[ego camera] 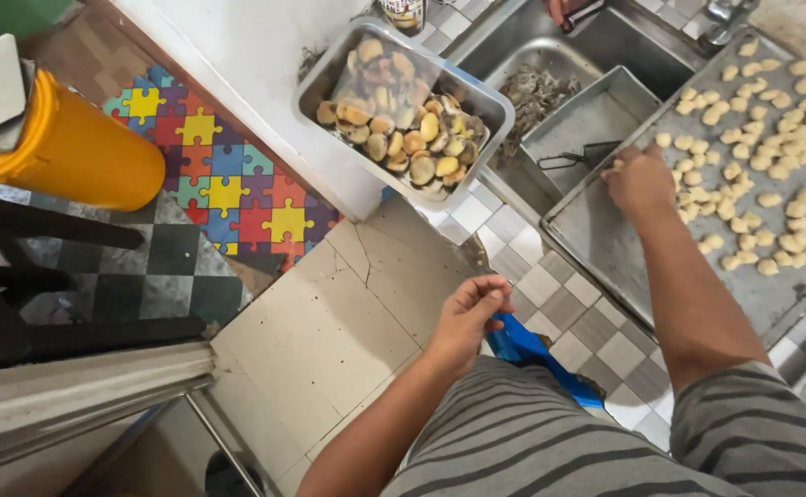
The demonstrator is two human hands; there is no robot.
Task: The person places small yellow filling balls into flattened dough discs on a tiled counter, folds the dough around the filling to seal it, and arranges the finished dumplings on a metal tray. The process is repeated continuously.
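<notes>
Far to my left an orange bucket (72, 147) lies tipped on its side, just beside a puzzle-pattern floor mat (228, 184) in many colours, and pale tiled floor (329, 322) spreads toward me.

My left hand (466, 317) hangs low over my striped shorts (532, 442), its grip curled together, pinching something small I cannot make out; a blue thing (527, 350) lies right under it.

Above that, a steel pan (325, 78) sits at the edge of the desk (550, 285), heaped with brownish shells (412, 138), part of the heap under clear plastic. Next to it the sink (624, 41) holds a smaller empty steel tray (596, 115) with a dark tool lying in it. Another person's hand (564, 9) shows at the top edge.

My right hand (638, 179) reaches onto the large flat baking tray (596, 239), knuckles up, fingers bunched together at the near edge of the pale little pieces (771, 147); whether the grip has one clamped, I cannot tell. The pieces are scattered over the tray's right and upper part, and the left corner is bare metal.
</notes>
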